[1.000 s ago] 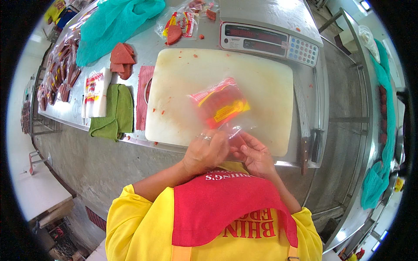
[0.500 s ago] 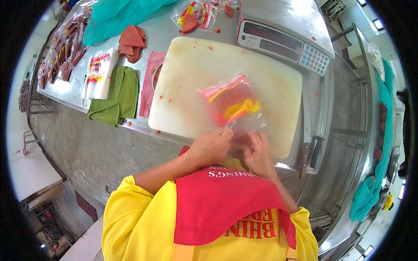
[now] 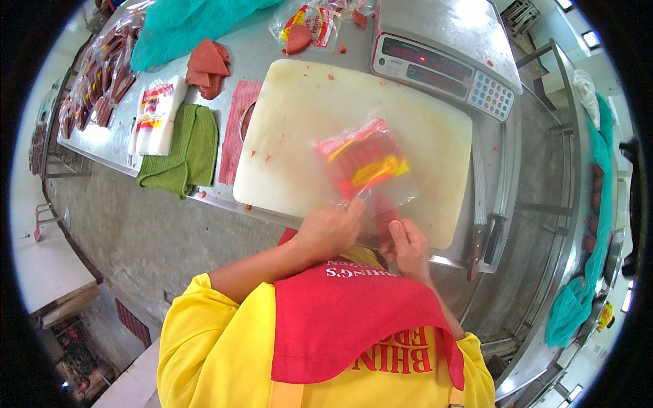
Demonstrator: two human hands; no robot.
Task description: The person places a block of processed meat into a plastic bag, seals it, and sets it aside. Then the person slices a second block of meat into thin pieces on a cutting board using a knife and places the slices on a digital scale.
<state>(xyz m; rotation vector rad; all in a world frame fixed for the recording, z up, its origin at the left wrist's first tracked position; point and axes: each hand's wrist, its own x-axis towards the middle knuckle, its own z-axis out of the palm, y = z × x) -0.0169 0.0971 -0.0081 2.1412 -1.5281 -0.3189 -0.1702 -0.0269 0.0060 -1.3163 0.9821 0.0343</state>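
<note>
A clear plastic bag with a red and yellow printed label (image 3: 360,156) lies at the near middle of the white cutting board (image 3: 286,122). Its near end holds a reddish meat slice (image 3: 385,212), seen through the plastic. My left hand (image 3: 328,230) is closed on that near end, at the left of the slice. Just right of and below the slice, my right hand (image 3: 410,248) pinches the bag with thumb up; some of its fingertips are hidden. A long knife (image 3: 476,230) lies along the board's right side, beside a dark-handled tool (image 3: 494,238).
A digital scale (image 3: 422,64) stands behind the board. Leftward are stacked meat slices (image 3: 207,68), white bags (image 3: 153,121), green cloth (image 3: 178,153), pink cloth (image 3: 235,122) and packed bags (image 3: 95,81). Teal netting (image 3: 177,27) lies behind. Another steel table (image 3: 564,204) is at right.
My right fingers, raised over the bag half a second ago, have curled down and closed on it. The whole scene sits a little higher and further right than a second ago.
</note>
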